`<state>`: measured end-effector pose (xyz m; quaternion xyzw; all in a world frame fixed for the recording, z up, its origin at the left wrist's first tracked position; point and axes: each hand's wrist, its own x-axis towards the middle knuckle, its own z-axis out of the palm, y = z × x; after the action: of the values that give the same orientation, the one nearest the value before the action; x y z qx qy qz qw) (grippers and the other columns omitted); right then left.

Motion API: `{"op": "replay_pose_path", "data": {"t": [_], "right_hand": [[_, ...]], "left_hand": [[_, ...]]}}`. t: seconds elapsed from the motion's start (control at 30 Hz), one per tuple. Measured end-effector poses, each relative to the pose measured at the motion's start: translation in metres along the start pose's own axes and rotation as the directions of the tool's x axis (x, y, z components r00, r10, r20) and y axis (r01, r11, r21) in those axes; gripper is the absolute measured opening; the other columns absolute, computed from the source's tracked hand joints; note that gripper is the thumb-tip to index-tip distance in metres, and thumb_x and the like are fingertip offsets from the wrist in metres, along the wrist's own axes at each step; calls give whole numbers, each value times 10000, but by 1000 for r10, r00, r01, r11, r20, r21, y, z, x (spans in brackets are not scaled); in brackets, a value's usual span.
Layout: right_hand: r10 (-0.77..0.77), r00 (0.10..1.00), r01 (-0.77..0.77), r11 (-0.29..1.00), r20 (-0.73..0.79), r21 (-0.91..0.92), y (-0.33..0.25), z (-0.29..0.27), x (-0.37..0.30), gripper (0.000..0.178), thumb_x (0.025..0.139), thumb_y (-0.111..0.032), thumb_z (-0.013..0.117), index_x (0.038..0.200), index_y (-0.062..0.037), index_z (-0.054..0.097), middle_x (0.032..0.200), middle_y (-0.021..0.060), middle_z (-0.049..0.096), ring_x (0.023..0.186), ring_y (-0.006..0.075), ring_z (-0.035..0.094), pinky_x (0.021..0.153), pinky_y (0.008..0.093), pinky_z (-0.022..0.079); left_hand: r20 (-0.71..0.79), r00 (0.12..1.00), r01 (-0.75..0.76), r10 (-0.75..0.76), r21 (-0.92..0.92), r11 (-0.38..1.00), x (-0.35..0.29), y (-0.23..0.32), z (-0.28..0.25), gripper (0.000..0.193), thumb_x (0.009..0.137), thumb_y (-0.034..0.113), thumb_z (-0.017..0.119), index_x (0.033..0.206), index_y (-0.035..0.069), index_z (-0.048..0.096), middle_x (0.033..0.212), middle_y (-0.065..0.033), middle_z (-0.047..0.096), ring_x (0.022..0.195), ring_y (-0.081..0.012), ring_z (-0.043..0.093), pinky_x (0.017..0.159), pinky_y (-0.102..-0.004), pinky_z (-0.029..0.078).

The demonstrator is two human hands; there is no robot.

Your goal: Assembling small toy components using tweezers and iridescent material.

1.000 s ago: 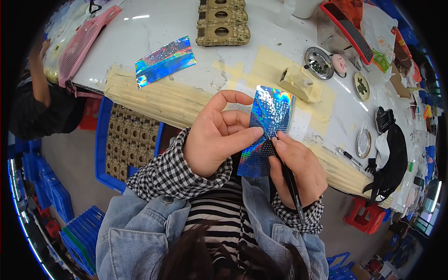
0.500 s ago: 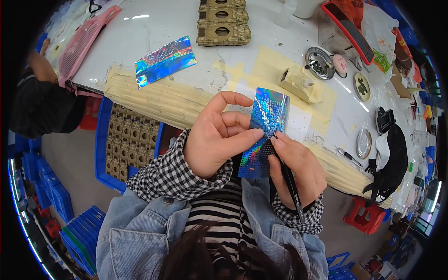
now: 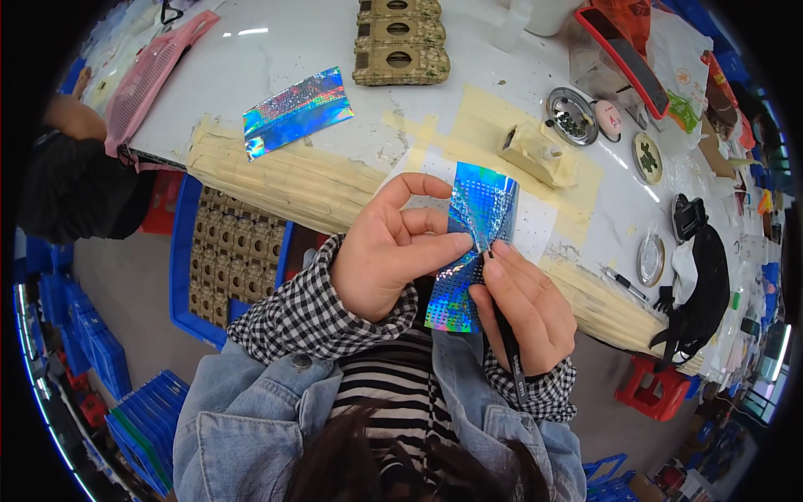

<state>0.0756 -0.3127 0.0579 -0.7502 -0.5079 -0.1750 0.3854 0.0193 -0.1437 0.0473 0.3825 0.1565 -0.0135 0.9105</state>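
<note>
A shiny blue holographic sheet (image 3: 483, 201), covered in rows of tiny marks, is held up in front of me and creased across its middle. My left hand (image 3: 393, 243) pinches its left edge between thumb and fingers. My right hand (image 3: 531, 309) grips black tweezers (image 3: 508, 347), their handle slanting down toward my wrist. The tweezer tips and my right fingertips meet the sheet at the crease, close to my left thumb. Whether a tiny piece sits between the tips, I cannot make out. Another holographic sheet (image 3: 299, 115) lies flat on the table to the left.
Camouflage-patterned cases (image 3: 401, 63) stand in a row at the back. Several more fill a blue crate (image 3: 180, 276) below the table's left edge. A tape-covered block (image 3: 537, 155), a round metal dish (image 3: 572, 115), a phone (image 3: 623, 58) and a black pouch (image 3: 698, 293) are to the right.
The tweezers and my right hand have shifted slightly left, the handle now steeper. The sheet's lower end has swung a little downward. My left hand has barely moved.
</note>
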Motion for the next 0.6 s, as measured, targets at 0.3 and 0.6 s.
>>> {"op": "replay_pose_path", "data": {"t": [0.3, 0.6], "right_hand": [[-11, 1000, 11, 1000, 24, -21, -3, -1, -4, 347, 698, -39, 758, 1018, 36, 649, 930, 151, 624, 895, 296, 652, 794, 376, 559], [-6, 999, 6, 1000, 49, -11, -4, -1, -1, 363, 696, -42, 757, 1030, 41, 642, 935, 160, 625, 904, 298, 651, 791, 382, 560]], "left_hand": [[-21, 1000, -13, 13, -6, 1000, -1, 0, 0, 432, 811, -56, 620, 1169, 15, 389, 951, -128, 655, 859, -133, 630, 741, -243, 519], [-22, 999, -35, 36, 19, 999, -1, -2, -2, 434, 811, -56, 622, 1168, 18, 386, 945, -124, 654, 860, -135, 629, 751, -247, 516]]}}
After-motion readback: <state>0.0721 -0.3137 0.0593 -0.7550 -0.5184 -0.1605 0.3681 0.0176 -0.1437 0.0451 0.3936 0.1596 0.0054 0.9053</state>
